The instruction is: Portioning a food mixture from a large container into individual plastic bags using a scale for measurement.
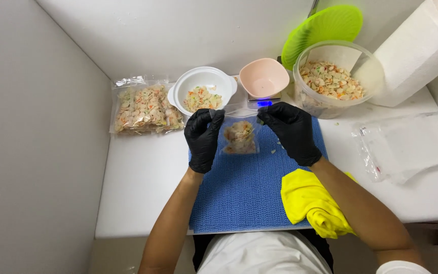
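Two black-gloved hands are seen over a blue textured mat (249,193) laid on the white counter (143,177). A small clear bag (239,137), partly filled with pale, orange-flecked pieces, is held up between them: its upper left corner is pinched by the left hand (204,138) and its upper right corner by the right hand (292,131), so that the bag hangs directly between the two sets of fingertips, just above the far part of the mat. Both hands are closed narrowly on the bag's top edge. Just beyond the left hand, a white handled bowl (204,89) holding some of the same pieces is set, and a pink bowl (263,77) is placed on a small scale just beyond the right hand. A larger sealed bag of the pieces (143,107) is laid to the left, well apart from the hands. A clear round tub (333,78) with more pieces is stood at the right rear, with a green lid (323,30) leaned behind it and a paper towel roll (416,48) beside it. A stack of empty clear bags (411,144) is laid on the right, and a yellow cloth (313,203) is rested under the right forearm.
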